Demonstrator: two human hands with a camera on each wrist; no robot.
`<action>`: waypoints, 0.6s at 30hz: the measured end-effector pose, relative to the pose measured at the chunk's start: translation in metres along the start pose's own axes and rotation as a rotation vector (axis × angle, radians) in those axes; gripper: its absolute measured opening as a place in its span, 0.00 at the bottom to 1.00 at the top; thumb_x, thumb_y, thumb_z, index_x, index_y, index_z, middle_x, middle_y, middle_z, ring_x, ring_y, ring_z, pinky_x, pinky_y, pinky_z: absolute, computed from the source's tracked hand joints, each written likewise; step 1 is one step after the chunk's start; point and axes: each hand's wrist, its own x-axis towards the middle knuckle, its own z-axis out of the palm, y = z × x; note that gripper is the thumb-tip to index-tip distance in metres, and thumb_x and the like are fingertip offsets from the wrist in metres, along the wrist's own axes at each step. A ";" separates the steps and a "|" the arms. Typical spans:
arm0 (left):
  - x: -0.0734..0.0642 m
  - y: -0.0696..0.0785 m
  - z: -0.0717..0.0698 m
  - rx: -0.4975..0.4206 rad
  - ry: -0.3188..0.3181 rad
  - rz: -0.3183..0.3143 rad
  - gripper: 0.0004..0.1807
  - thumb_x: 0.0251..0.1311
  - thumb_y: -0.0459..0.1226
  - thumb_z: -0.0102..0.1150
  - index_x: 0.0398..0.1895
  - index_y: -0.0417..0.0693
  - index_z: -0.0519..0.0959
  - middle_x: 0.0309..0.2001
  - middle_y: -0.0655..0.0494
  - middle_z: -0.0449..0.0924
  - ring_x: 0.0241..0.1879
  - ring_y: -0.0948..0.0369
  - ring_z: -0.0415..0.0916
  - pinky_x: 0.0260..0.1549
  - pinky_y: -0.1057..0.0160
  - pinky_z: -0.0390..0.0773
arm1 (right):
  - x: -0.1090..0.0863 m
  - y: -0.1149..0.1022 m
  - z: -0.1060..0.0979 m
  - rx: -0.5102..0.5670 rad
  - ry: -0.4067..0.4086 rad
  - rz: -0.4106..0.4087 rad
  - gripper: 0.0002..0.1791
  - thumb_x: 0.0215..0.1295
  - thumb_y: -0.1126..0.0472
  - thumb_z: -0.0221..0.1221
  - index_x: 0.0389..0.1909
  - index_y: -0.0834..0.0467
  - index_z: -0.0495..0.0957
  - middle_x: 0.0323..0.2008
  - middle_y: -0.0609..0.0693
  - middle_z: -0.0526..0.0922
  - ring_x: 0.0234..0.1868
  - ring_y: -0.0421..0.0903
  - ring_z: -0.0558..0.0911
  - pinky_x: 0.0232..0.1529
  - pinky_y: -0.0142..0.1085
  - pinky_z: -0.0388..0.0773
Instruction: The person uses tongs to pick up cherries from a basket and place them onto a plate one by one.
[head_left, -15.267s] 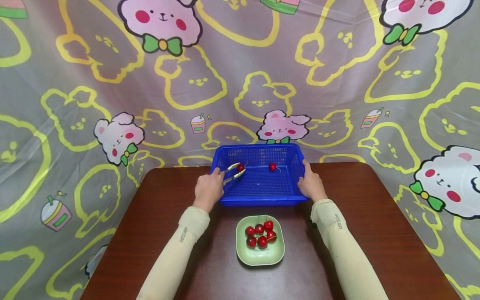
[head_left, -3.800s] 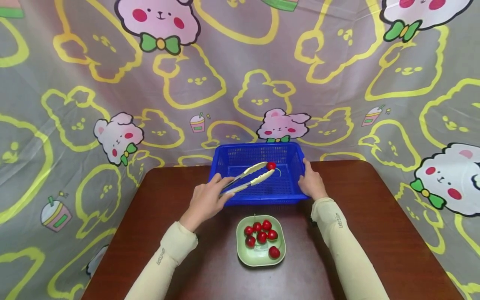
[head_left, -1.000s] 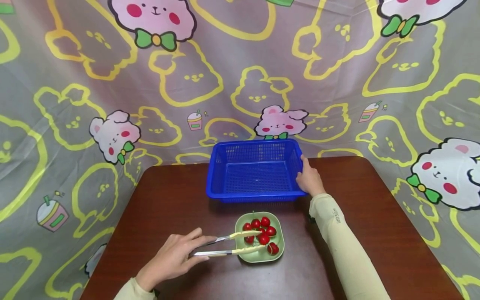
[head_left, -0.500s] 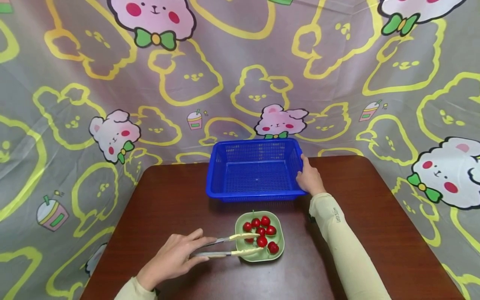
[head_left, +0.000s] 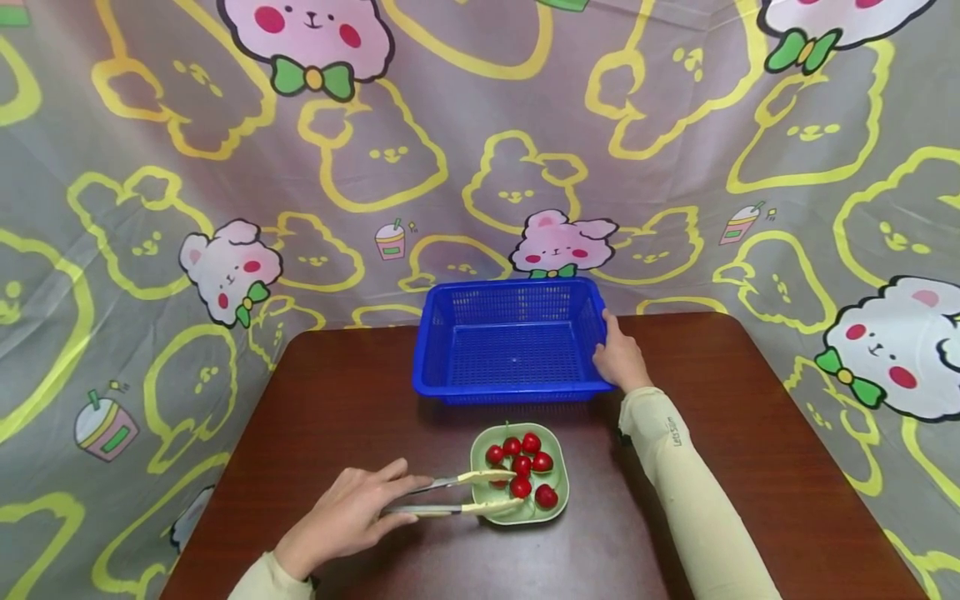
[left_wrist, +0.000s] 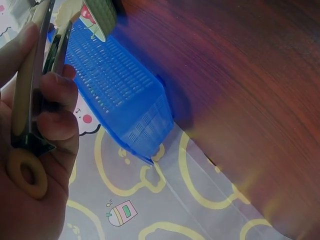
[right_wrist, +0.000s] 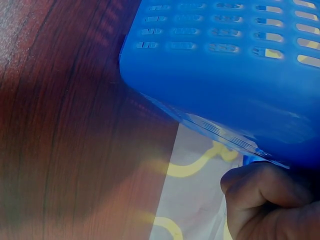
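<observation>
My left hand (head_left: 345,517) holds metal tongs (head_left: 427,508) with cream tips, thumb and fingers curled on the two arms. The tips reach over a pale green square dish (head_left: 557,510) holding several red cherries (head_left: 542,462). One cherry (head_left: 521,487) lies between the tips; whether they touch it I cannot tell. In the left wrist view the tongs (left_wrist: 31,85) show their ring end against the palm. My right hand (head_left: 621,358) grips the right rim of a blue slotted basket (head_left: 517,387); the right wrist view shows curled fingers (right_wrist: 260,185) at its edge.
The basket stands at the back of a brown wooden table (head_left: 337,392), with the dish in front of it. A grey cartoon-printed cloth (head_left: 450,125) hangs behind and at both sides.
Two cherries have left the basket for the dish, the last carried in the tongs 3.8 s ago. Lately the front cherry shifts slightly left with the tips. My right hand stays on the basket.
</observation>
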 end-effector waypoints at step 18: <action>0.001 0.002 -0.006 0.011 -0.027 -0.012 0.24 0.57 0.49 0.75 0.58 0.63 0.84 0.31 0.71 0.63 0.19 0.79 0.47 0.20 0.78 0.52 | 0.001 0.001 0.000 0.002 -0.003 -0.006 0.39 0.76 0.64 0.47 0.83 0.58 0.43 0.61 0.78 0.75 0.54 0.72 0.80 0.58 0.64 0.73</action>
